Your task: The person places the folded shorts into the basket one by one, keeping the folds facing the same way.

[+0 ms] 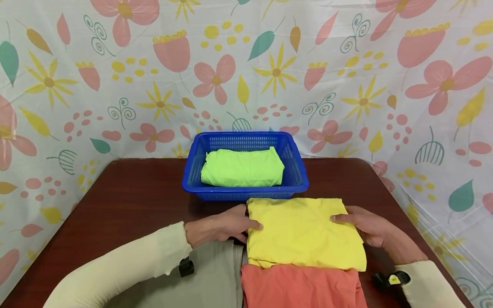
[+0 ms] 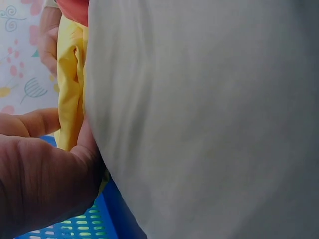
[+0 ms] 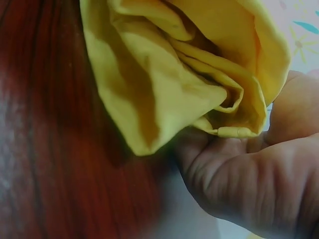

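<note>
Both hands grip a folded yellow cloth [image 1: 304, 231] by its sides in the head view. The left hand [image 1: 227, 224] has its thumb on top of the left edge, with the other fingers at the side and beneath. On the right edge, the right hand [image 1: 371, 226] pinches the fabric, thumb on top. Loose folded layers of the yellow cloth [image 3: 164, 74] show in the right wrist view. Nearest the wearer lies a folded coral-red cloth [image 1: 304, 286], overlapped by the yellow one. Under the left forearm is a grey-green cloth [image 1: 208, 273], which fills much of the left wrist view.
A blue plastic basket [image 1: 246, 194] stands at the back of the dark wooden table [image 1: 146, 192], just beyond the yellow cloth. Inside it lies a folded lime-green cloth [image 1: 242, 167]. A floral-patterned sheet [image 1: 246, 77] hangs behind and along the table's sides.
</note>
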Demonstrator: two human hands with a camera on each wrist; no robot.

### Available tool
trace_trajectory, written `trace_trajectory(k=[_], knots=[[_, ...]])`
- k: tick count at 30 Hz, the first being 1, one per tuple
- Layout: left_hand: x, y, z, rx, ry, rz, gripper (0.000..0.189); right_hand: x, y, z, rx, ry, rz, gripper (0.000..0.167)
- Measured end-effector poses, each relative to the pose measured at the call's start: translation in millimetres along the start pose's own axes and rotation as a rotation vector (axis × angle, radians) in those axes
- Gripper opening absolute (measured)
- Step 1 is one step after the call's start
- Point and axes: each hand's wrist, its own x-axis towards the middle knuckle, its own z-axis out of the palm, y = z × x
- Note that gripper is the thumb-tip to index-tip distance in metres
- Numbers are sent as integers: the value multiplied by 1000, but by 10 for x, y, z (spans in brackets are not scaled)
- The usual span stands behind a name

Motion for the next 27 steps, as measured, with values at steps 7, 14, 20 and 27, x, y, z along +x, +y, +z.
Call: trace_trajectory(k=[7, 14, 20, 27], knots=[[-12, -16, 4, -10, 21, 5, 25, -4, -12, 3, -9, -24, -10, 33], [-26, -15, 17, -13, 33, 7, 25, -16, -26, 16, -15, -22, -20, 34], [-42, -20, 6, -27, 29, 12, 28, -30, -53, 31, -17, 2, -22, 35], [-68, -22, -4, -32, 25, 16, 28, -55, -83, 48, -30, 4, -32, 33]])
